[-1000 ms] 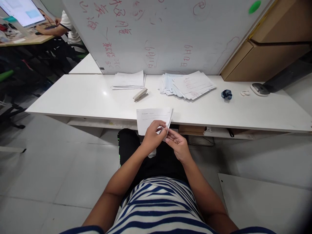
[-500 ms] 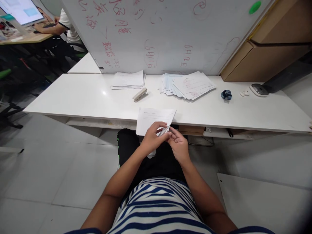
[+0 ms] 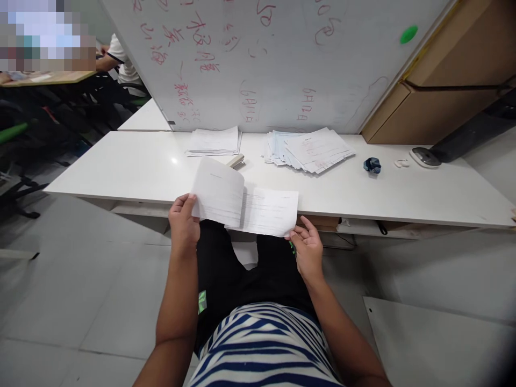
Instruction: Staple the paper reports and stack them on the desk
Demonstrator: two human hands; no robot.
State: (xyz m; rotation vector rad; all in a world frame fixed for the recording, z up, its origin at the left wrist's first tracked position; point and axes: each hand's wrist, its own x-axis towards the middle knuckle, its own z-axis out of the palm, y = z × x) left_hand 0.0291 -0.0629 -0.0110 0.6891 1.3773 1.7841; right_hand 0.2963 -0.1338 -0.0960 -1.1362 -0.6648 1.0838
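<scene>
Printed paper sheets lie at the front edge of the white desk, partly over it. My left hand pinches the edge of a lifted sheet, which is turned over toward the left and curves upward. My right hand grips the lower right corner of the sheets between thumb and fingers. Behind the lifted sheet a beige stapler is partly hidden. One stack of papers sits farther back on the left, and a fanned pile of papers lies back right.
The white desk meets a whiteboard with red writing. Toward the right are a dark blue item, small white earbuds, a computer mouse and cardboard boxes. A person's arm shows at another desk, upper left.
My left hand has moved from the sheets' right corner out to the left, turning a sheet over. My right hand has stayed near the right corner, shifting slightly right and down.
</scene>
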